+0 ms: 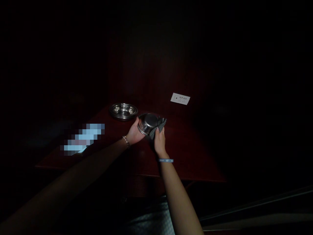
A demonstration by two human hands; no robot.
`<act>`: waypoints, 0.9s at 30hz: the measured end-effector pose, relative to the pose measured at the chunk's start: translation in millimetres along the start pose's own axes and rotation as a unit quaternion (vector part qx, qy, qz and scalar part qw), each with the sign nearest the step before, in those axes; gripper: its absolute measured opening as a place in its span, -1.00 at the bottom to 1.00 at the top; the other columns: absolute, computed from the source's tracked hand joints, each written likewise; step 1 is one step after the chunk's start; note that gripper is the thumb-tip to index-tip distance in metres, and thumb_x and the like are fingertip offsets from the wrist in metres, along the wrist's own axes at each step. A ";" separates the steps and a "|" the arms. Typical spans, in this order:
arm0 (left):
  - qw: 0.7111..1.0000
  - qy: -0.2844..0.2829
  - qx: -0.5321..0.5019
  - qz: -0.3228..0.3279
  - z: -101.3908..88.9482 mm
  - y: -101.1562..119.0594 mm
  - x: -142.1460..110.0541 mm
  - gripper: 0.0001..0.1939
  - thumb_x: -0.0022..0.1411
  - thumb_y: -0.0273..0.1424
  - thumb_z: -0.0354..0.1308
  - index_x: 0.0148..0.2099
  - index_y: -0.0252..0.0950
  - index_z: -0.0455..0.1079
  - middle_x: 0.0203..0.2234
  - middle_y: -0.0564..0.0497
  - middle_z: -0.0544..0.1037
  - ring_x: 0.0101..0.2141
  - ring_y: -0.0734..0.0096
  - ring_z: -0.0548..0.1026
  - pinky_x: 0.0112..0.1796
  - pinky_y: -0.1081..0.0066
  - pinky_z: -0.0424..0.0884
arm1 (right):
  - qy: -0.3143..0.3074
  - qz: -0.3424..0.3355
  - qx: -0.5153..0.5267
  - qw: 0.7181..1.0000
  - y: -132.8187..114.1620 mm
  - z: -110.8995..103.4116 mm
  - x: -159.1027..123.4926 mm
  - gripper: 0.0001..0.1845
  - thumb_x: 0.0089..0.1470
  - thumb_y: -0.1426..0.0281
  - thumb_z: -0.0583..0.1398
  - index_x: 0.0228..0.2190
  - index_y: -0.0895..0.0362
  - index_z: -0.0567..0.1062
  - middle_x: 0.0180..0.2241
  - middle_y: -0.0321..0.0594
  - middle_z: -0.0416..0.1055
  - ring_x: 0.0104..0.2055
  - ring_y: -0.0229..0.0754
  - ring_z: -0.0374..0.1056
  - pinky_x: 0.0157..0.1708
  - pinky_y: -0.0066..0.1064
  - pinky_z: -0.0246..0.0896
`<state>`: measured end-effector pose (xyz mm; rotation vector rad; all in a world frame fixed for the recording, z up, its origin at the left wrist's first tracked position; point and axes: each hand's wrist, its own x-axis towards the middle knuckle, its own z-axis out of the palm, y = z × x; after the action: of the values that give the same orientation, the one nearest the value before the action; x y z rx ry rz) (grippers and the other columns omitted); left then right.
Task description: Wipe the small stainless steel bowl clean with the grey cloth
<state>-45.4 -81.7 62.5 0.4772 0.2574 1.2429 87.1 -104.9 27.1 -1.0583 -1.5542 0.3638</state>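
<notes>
A small steel bowl [147, 123] is held tilted above a dark red table [190, 153]; its underside faces me. My left hand [135, 133] grips the bowl's rim from the left. My right hand [159, 142] presses a grey cloth [159, 126] against the bowl's right side. There is a beaded bracelet on the left wrist and a blue band on the right wrist.
Another steel bowl [123, 111] stands on the table behind and to the left. A white socket plate [180, 98] lies at the back right. A blurred pale object [83, 138] lies on the table's left part. The surroundings are very dark.
</notes>
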 end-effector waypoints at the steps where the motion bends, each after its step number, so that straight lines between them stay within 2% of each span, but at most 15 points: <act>1: 1.000 0.002 -0.005 0.004 0.0 1.1 0.3 -0.52 0.39 -0.17 -0.21 -0.01 -0.34 0.43 -0.13 -0.12 0.60 0.03 0.22 0.47 0.12 0.18 0.30 | -0.012 -0.006 -0.002 1.000 -0.7 0.3 -0.3 -0.40 0.29 0.11 -0.16 0.25 0.10 0.09 0.26 -0.07 0.11 0.31 -0.10 0.03 0.29 -0.12 -0.09; 5: 0.999 0.024 -0.029 0.024 1.1 4.5 0.8 -0.53 0.40 -0.19 -0.22 0.02 -0.31 0.43 -0.12 -0.10 0.60 0.00 0.22 0.50 0.09 0.19 0.34 | -0.062 -0.023 -0.020 0.998 -1.9 2.0 -1.8 -0.37 0.30 0.12 -0.17 0.29 0.13 0.00 0.32 -0.09 -0.01 0.37 -0.13 -0.13 0.34 -0.12 -0.22; 9: 0.997 0.047 -0.039 0.047 1.7 6.1 0.8 -0.57 0.39 -0.20 -0.18 0.09 -0.23 0.39 -0.13 -0.06 0.61 -0.05 0.24 0.53 0.07 0.22 0.37 | -0.109 -0.050 -0.062 0.991 -2.2 4.2 -4.2 -0.32 0.30 0.13 -0.18 0.32 0.16 -0.18 0.38 -0.11 -0.24 0.41 -0.14 -0.31 0.36 -0.11 -0.33; 14: 0.997 0.051 -0.031 0.057 0.1 8.6 2.3 -0.51 0.39 -0.16 -0.21 0.08 -0.31 0.39 -0.22 -0.07 0.63 -0.14 0.30 0.57 0.06 0.31 0.37 | -0.152 -0.119 -0.134 0.972 -6.9 5.2 -7.7 -0.31 0.31 0.19 -0.18 0.32 0.15 -0.34 0.39 -0.13 -0.42 0.41 -0.10 -0.44 0.36 -0.07 -0.34; 18: 0.997 0.070 -0.014 0.038 -3.7 10.8 2.1 -0.47 0.40 -0.14 -0.24 0.06 -0.36 0.40 -0.31 -0.07 0.64 -0.16 0.30 0.58 0.07 0.29 0.35 | -0.190 -0.170 -0.186 0.949 -17.7 4.8 -10.3 -0.35 0.31 0.24 -0.16 0.33 0.13 -0.25 0.38 -0.13 -0.33 0.41 -0.09 -0.42 0.35 -0.05 -0.27; 20: 0.997 0.081 0.005 -0.005 -7.4 11.0 0.8 -0.47 0.38 -0.11 -0.21 0.02 -0.36 0.43 -0.37 -0.08 0.64 -0.18 0.27 0.58 0.06 0.27 0.36 | -0.216 -0.200 -0.210 0.932 -25.2 4.6 -11.2 -0.38 0.31 0.27 -0.14 0.32 0.13 -0.15 0.37 -0.14 -0.21 0.41 -0.10 -0.36 0.34 -0.05 -0.26; 23: 0.995 0.070 0.028 -0.072 -12.3 10.3 -1.6 -0.48 0.35 -0.08 -0.16 -0.07 -0.35 0.47 -0.41 -0.09 0.63 -0.19 0.26 0.58 0.05 0.27 0.36 | -0.246 -0.230 -0.238 0.911 -35.4 4.3 -11.2 -0.40 0.30 0.31 -0.11 0.31 0.15 -0.04 0.35 -0.16 -0.09 0.40 -0.12 -0.28 0.35 -0.08 -0.31; 27: 0.993 0.078 0.043 -0.072 -9.7 6.9 -3.3 -0.51 0.35 -0.09 -0.14 -0.18 -0.34 0.49 -0.42 -0.05 0.62 -0.19 0.30 0.57 0.07 0.31 0.33 | -0.240 -0.235 -0.260 0.905 -40.8 2.6 -9.7 -0.41 0.28 0.32 -0.09 0.30 0.15 0.00 0.34 -0.19 -0.06 0.40 -0.12 -0.24 0.35 -0.09 -0.39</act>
<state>-56.6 -81.2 57.1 0.4286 0.4713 1.1326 66.9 -133.8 50.0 -0.9797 -2.3736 -0.1564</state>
